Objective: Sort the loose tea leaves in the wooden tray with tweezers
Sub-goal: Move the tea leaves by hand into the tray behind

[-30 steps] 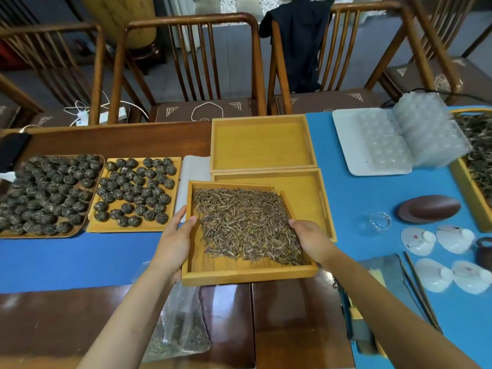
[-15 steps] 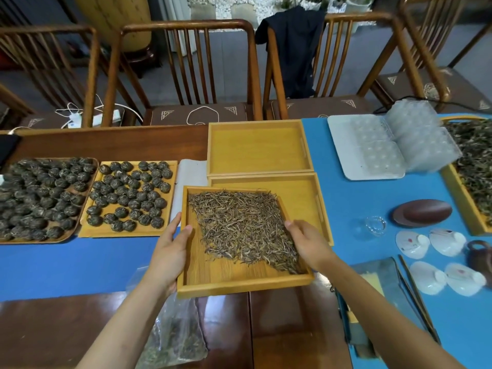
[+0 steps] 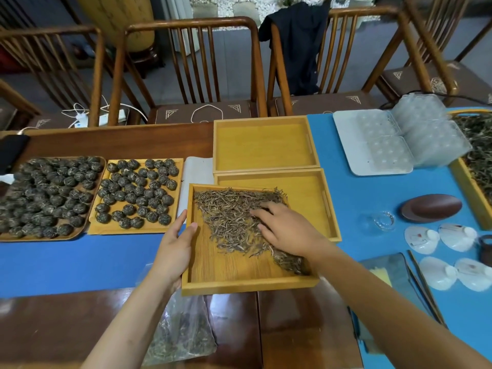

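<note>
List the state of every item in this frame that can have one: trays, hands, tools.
Front wooden tray: gripped at its left rim, holds loose leaves.
Loose tea leaves: spread in the tray's far and right part.
Left hand: grips the tray rim.
Right hand: flat on the leaves.
Two trays behind: empty.
Tweezers: on the blue mat, untouched.

Two trays of rolled tea balls [image 3: 138,194] sit left of an empty tray [image 3: 263,145]; right of it, plastic moulds [image 3: 383,145], a dark dish [image 3: 431,207] and white shells [image 3: 439,249] on blue cloth [image 3: 354,203].
</note>
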`<state>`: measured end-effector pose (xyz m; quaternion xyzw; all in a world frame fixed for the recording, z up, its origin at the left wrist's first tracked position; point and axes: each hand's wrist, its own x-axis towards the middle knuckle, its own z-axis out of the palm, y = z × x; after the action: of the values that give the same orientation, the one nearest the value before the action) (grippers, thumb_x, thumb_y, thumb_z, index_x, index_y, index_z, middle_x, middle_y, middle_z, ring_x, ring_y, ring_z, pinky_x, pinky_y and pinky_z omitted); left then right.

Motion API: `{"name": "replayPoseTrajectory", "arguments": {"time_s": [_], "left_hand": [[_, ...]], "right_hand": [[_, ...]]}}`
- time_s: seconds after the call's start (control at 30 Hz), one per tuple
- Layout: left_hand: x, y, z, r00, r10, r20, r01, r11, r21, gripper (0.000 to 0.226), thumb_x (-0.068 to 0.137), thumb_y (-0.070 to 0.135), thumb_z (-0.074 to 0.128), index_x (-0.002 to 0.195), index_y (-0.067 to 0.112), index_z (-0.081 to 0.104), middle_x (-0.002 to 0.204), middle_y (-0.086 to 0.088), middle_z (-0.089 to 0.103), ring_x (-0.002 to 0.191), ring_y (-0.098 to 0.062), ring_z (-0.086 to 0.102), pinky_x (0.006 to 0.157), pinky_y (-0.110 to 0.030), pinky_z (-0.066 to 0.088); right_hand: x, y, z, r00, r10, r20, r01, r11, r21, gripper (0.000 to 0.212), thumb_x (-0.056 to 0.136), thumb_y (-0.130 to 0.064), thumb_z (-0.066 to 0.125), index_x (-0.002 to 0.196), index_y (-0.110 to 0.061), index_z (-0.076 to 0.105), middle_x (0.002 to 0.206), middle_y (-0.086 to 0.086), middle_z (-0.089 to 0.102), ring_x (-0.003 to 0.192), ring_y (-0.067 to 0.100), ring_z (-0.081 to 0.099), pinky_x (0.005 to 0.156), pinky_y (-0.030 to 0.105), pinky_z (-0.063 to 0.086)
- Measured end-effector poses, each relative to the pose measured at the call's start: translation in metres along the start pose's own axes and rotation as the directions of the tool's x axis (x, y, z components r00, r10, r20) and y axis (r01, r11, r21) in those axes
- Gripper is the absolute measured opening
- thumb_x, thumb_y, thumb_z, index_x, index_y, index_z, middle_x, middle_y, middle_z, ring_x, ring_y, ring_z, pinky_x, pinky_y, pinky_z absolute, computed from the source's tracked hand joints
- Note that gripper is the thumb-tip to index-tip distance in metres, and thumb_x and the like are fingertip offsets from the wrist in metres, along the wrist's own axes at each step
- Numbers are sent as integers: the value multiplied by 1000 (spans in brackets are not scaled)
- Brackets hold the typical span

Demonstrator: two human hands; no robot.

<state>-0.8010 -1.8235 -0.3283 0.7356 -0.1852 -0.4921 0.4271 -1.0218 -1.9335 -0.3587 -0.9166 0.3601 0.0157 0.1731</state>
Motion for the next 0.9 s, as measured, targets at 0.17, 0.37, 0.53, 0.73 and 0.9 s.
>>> {"name": "replayPoseTrajectory", "arguments": {"time_s": [0.17, 0.37, 0.53, 0.73, 0.9], "left_hand": [[0, 0, 0, 1000, 6, 2, -6, 1000, 14, 47, 99, 28, 50, 145, 32, 39, 135, -5, 56, 108, -22, 62, 89, -41, 53], [6, 3, 1, 1000, -28, -3, 28, 999, -31, 46, 99, 29, 51, 143, 34, 40, 125, -5, 62, 101, -22, 65, 81, -40, 55], [8, 7, -4, 1000, -18, -4, 18, 1000, -2, 46, 98, 30, 52, 143, 35, 41, 122, -4, 64, 104, -25, 65, 95, -52, 50], [16, 9, -11, 1000, -8, 12, 8, 1000, -19, 46, 100, 28, 50, 144, 32, 41, 136, -6, 57, 114, -25, 61, 95, -47, 51], [15, 9, -7, 1000, -6, 16, 7, 999, -34, 44, 100, 27, 49, 144, 31, 43, 128, -2, 62, 103, -16, 67, 80, -36, 58]], "right_hand": [[15, 17, -5, 1000, -23, -3, 23, 1000, 10, 40, 95, -20, 45, 135, -18, 46, 121, 10, 51, 109, 25, 50, 80, 40, 51], [31, 37, -9, 985, 148, -87, -128, 972, 195, 33, 92, -8, 46, 124, -13, 55, 113, 10, 54, 99, 27, 56, 83, 35, 48], [26, 47, -20, 948, 293, -127, -233, 906, 352, 30, 97, -26, 45, 123, -15, 55, 119, 10, 56, 101, 26, 58, 90, 37, 45], [-34, 49, -36, 987, 68, 144, -113, 938, 327, 88, 64, -72, 65, 138, -39, 31, 139, -9, 35, 127, 6, 35, 104, 26, 32], [-45, 48, -33, 973, 1, 229, -64, 962, 267, 109, 57, -73, 69, 145, -41, 13, 148, -14, 22, 134, 5, 24, 106, 21, 24]]}}
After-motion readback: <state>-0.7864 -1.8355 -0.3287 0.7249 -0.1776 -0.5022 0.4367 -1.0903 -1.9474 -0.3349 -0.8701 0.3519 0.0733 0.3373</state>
